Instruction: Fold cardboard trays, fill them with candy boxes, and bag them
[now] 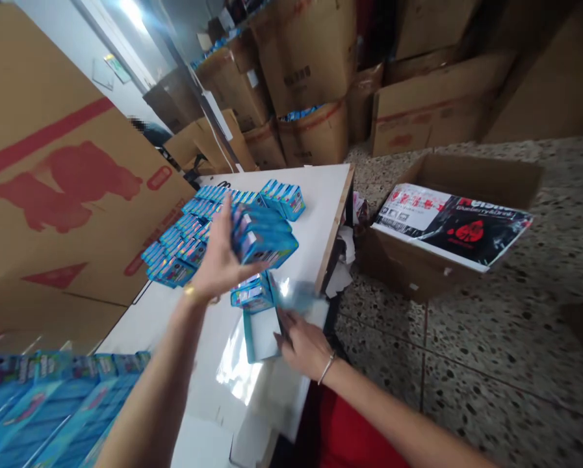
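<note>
My left hand (218,257) is wrapped round a group of small blue printed boxes (266,237), held above the white table and slightly blurred. Below them is an open blue carton with a white inside (262,335). More small blue boxes (252,294) are at the carton's far end. With its fingers at the right side wall, my right hand (305,344) grips this carton. Clear plastic film (240,364) lies shiny beside and under the carton.
Rows of blue boxes (188,234) and a separate group (282,198) stand on the white table (320,188). A large brown carton (52,162) rises at left, near wrapped blue packs (52,416). An open carton (432,266) sits on the speckled floor; stacked cartons (310,58) fill the back.
</note>
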{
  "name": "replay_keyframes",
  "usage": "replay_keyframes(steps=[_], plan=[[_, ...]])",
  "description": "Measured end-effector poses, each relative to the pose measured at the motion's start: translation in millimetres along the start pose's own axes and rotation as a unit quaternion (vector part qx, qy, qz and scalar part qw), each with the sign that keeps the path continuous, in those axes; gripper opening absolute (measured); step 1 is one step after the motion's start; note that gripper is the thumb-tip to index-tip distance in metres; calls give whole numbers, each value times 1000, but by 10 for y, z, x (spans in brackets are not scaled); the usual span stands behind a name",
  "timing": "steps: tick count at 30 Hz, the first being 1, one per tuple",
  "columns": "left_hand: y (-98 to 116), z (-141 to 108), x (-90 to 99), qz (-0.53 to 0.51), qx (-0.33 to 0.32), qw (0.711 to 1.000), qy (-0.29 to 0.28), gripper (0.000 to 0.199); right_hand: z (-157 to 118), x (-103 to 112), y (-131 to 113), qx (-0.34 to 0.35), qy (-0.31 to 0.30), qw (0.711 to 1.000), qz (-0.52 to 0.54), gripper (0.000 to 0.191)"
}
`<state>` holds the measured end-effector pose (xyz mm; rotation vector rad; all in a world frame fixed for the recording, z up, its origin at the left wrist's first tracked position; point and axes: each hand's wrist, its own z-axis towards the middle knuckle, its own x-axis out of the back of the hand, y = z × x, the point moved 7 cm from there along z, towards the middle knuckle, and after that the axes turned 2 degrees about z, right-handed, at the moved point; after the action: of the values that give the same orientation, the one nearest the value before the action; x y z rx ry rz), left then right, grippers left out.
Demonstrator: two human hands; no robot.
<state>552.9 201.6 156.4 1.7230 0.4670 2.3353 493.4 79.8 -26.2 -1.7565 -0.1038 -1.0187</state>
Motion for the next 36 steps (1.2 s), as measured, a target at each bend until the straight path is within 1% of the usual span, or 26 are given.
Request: replay_keyframes(steps=[1,2,3,4,5,6,7,9,11,13,17,19,22,24,26,28,29,30,32,34,36], plan=[[51,-255,144,-36,7,999,-21,124,-8,-5,10,6,-2,1000,2,55],[78,-515,264,-68,24,997,-29,123,-15,-13,15,14,-5,1000,5,54],[78,-770,333,-96,47,994,-37,121,-23,-21,18,22,-7,1000,7,52],[61,-1008,347,-118,67,990,-44,119,-30,-27,15,29,-8,999,9,51],[25,-1218,310,-120,84,988,-55,114,-38,-31,12,35,-8,999,10,50],[-13,-1386,238,-107,86,988,-66,110,-44,-34,11,37,-7,999,10,49],[-53,-1510,144,-87,78,990,-75,106,-49,-35,12,36,-7,999,8,50],[-135,-1633,-52,-33,52,994,-88,100,-52,-32,16,31,-5,1000,3,51],[-205,-1636,-205,14,31,994,-102,96,-47,-28,22,29,-2,1000,-4,51],[-231,-1583,-301,48,11,991,-125,95,-36,-35,32,28,-7,1000,-7,51],[-152,-1464,-401,95,-36,980,-170,91,-19,-52,55,28,-17,999,-8,50],[-105,-1431,-463,114,-42,973,-194,89,-22,-58,65,28,-17,999,-9,50],[-86,-1437,-573,180,-26,957,-226,90,-34,-66,78,34,-12,999,6,50],[-100,-1458,-611,237,-6,946,-223,91,-36,-40,82,44,10,998,46,46],[-112,-1477,-635,272,9,938,-214,94,-23,29,90,50,56,991,106,44],[-110,-1484,-668,285,16,934,-214,100,7,107,92,52,107,979,163,51],[-99,-1481,-686,291,18,932,-214,103,30,128,85,52,122,973,188,56],[-79,-1474,-704,298,20,930,-213,106,59,130,73,51,127,968,210,61],[-15,-1458,-739,319,28,926,-202,111,122,76,43,39,113,962,246,67],[66,-1447,-780,337,31,922,-190,114,164,-20,28,18,93,955,280,72],[121,-1452,-822,331,19,925,-185,117,171,-122,34,1,85,943,322,77]])
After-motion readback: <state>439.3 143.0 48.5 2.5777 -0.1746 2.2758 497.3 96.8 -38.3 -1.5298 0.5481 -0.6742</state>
